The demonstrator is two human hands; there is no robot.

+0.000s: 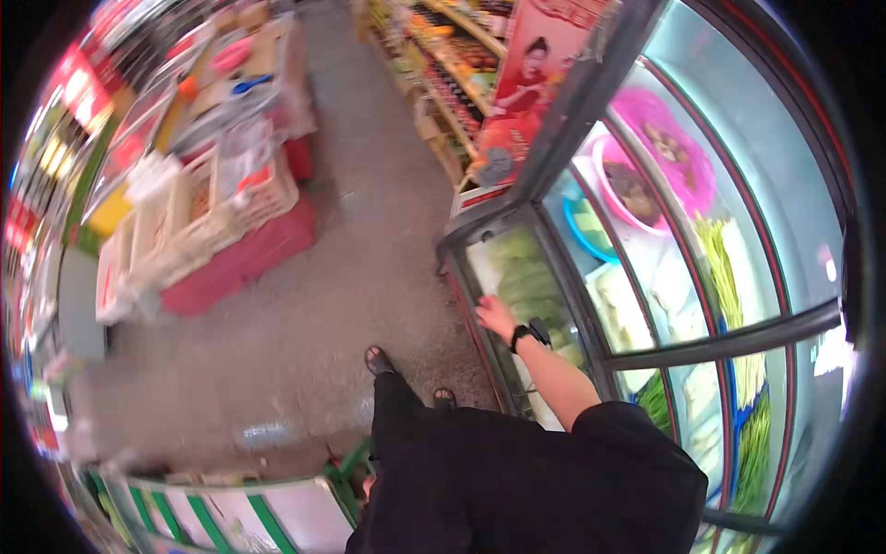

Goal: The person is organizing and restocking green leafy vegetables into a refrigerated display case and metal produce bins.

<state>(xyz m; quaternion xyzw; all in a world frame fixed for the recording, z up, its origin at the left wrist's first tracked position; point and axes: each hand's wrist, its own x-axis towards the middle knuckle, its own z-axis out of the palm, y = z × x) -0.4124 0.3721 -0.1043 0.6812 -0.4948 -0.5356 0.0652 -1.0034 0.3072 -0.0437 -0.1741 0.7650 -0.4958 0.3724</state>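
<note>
My right hand (495, 316), with a black band on the wrist, hangs beside the glass side panel (509, 270) of a refrigerated display case. Its fingers are loosely curled and somewhat blurred; nothing shows in them. Green leafy vegetables (529, 277) lie behind that glass. Only a sliver of skin that looks like my left hand (369, 486) shows beside my dark clothing, so its fingers are hidden. Farther inside the case are a pink basin (609, 190), a blue basin (576, 223) and bundles of long green stalks (751, 443).
Brown floor (332, 291) lies around my sandalled feet. At left, white plastic crates (266, 197) of goods stand above a red cloth (242, 266). Wooden shelves (443, 62) with produce and a red poster (533, 83) stand ahead. A green-striped white rack (228, 512) is at lower left.
</note>
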